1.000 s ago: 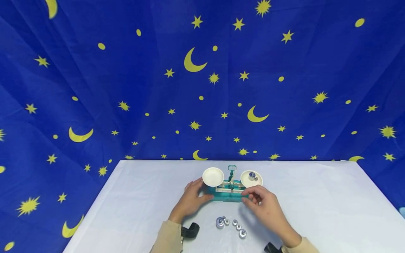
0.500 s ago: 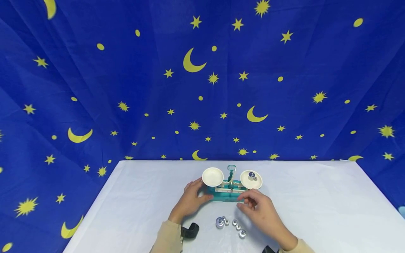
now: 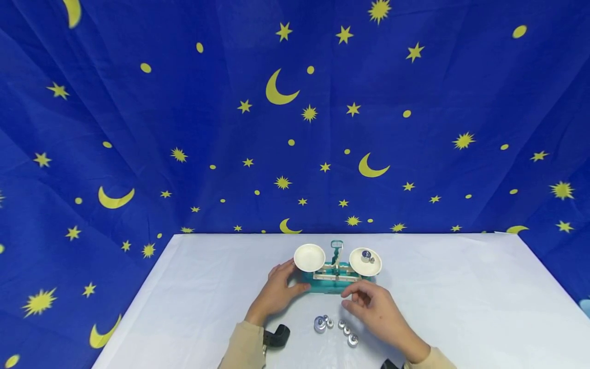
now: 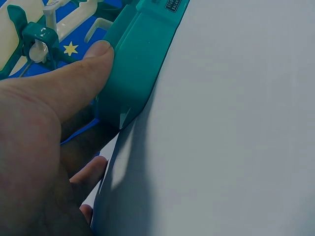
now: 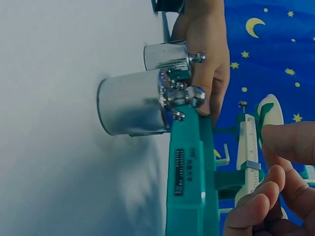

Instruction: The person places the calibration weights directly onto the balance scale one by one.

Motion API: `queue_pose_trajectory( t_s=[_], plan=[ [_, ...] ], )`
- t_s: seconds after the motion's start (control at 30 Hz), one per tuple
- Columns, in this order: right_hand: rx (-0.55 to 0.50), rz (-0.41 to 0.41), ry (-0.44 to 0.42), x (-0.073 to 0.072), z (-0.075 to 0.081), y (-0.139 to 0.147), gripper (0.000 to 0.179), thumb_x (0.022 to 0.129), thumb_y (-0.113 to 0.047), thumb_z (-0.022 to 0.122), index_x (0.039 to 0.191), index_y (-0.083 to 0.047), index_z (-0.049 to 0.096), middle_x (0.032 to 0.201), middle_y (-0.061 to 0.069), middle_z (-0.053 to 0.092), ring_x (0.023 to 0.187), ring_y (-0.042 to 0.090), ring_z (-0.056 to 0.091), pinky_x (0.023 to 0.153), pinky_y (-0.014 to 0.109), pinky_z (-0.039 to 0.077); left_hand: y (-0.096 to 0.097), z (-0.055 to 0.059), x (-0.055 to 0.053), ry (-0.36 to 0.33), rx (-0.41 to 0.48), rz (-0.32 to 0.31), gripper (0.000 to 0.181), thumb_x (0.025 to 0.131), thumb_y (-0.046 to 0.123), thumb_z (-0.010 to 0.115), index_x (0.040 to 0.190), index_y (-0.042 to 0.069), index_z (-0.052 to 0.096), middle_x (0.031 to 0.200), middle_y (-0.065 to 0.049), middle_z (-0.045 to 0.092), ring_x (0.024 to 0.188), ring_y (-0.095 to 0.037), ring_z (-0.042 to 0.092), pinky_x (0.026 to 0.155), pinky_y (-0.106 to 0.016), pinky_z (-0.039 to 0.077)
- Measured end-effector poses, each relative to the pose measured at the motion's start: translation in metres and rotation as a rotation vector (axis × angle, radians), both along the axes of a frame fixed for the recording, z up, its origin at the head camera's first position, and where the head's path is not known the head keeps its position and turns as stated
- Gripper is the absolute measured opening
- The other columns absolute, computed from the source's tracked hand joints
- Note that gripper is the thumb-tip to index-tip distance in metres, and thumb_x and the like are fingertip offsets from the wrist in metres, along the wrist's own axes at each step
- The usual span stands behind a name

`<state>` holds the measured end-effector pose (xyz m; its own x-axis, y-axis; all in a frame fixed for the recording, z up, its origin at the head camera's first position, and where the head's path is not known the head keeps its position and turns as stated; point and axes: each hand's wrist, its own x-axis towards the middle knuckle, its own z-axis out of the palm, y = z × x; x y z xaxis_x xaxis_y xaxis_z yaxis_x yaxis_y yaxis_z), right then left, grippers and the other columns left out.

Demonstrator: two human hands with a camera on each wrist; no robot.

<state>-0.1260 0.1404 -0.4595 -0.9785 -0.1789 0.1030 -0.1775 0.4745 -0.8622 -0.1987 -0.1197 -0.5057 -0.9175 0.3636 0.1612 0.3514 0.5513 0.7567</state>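
Observation:
A teal balance scale (image 3: pixel 324 288) stands on the table with two cream pans. My left hand (image 3: pixel 275 293) grips the left end of its base; in the left wrist view the thumb (image 4: pixel 91 73) presses on the base's edge, with fingers behind. The left pan (image 3: pixel 309 258) is bare. On the right pan (image 3: pixel 357 267) sit a metal weight (image 3: pixel 366 254) and a smaller one. My right hand (image 3: pixel 380 313) hovers before the base's right part, fingers loosely bent and holding nothing visible. Its fingers appear near the graduated beam (image 5: pixel 251 142), which carries a grey rider (image 5: pixel 253 165).
Several knobbed metal weights stand in front of the scale, among them a large one (image 3: pixel 320 325) and a smaller one (image 3: pixel 352 340). A white cloth (image 3: pixel 461 297) covers the table. Behind it hangs a blue curtain (image 3: pixel 221 66) with moons and stars.
My right hand has drawn left and slightly toward me, away from the scale's right end. The left hand keeps its grip, and the weights have stayed put.

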Motion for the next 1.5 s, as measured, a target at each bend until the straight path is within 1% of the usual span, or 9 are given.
queue_pose_trajectory(
  t_s=[0.1,0.3,0.47,0.7,0.97,1.37,1.5],
  plan=[
    [-0.003,0.021,-0.020,-0.001,-0.002,0.001,0.013,0.084,-0.012,0.079,0.095,-0.012,0.073,0.075,-0.005,0.054,0.067,0.008,0.050,0.060,0.022,0.046,0.000,0.000,0.000,-0.005,-0.001,0.001,0.071,0.090,0.037,0.074,0.147,0.002,0.049,0.153,-0.016,0.045,0.144,-0.035,0.037,0.122,-0.059,0.013],
    [-0.016,0.073,-0.114,-0.004,-0.006,0.002,0.014,0.086,-0.016,0.077,0.098,-0.011,0.073,0.076,-0.002,0.057,0.065,0.010,0.051,0.057,0.022,0.047,0.000,0.000,0.000,-0.006,0.000,0.002,0.071,0.090,0.036,0.074,0.147,0.003,0.049,0.153,-0.016,0.046,0.144,-0.035,0.037,0.122,-0.059,0.014],
    [-0.017,0.126,-0.164,-0.007,-0.009,0.004,0.018,0.087,-0.020,0.077,0.100,-0.008,0.073,0.077,-0.001,0.058,0.064,0.009,0.051,0.055,0.022,0.048,0.000,0.000,0.001,-0.005,0.000,0.005,0.071,0.090,0.035,0.075,0.147,0.002,0.049,0.153,-0.017,0.046,0.144,-0.035,0.038,0.122,-0.059,0.014],
    [-0.079,0.191,-0.252,-0.011,-0.013,0.008,0.021,0.088,-0.017,0.075,0.105,-0.004,0.073,0.078,0.001,0.058,0.067,0.012,0.051,0.055,0.021,0.046,0.001,0.001,0.001,-0.019,-0.005,0.009,0.072,0.089,0.036,0.075,0.147,0.003,0.049,0.153,-0.016,0.046,0.144,-0.035,0.037,0.122,-0.058,0.012],
    [-0.134,0.261,-0.295,-0.013,-0.021,0.011,0.019,0.088,-0.012,0.074,0.104,-0.003,0.074,0.078,0.000,0.058,0.068,0.011,0.052,0.058,0.020,0.045,0.000,0.000,0.000,-0.021,-0.008,0.004,0.071,0.090,0.036,0.075,0.147,0.002,0.049,0.153,-0.016,0.046,0.144,-0.035,0.038,0.122,-0.059,0.013],
    [-0.132,0.281,-0.338,-0.015,-0.022,0.013,0.019,0.085,-0.014,0.078,0.101,-0.004,0.074,0.079,0.000,0.059,0.071,0.012,0.053,0.060,0.021,0.046,-0.001,-0.001,0.000,-0.009,-0.012,0.005,0.071,0.090,0.036,0.075,0.146,0.000,0.050,0.152,-0.018,0.047,0.143,-0.036,0.039,0.121,-0.060,0.015],
    [-0.122,0.290,-0.335,-0.015,-0.023,0.014,0.019,0.084,-0.016,0.079,0.100,-0.006,0.074,0.079,0.000,0.058,0.072,0.012,0.053,0.062,0.021,0.046,0.000,0.000,-0.001,0.003,-0.011,0.001,0.071,0.089,0.036,0.075,0.146,0.001,0.050,0.151,-0.017,0.047,0.142,-0.035,0.040,0.121,-0.060,0.015]
  ],
)
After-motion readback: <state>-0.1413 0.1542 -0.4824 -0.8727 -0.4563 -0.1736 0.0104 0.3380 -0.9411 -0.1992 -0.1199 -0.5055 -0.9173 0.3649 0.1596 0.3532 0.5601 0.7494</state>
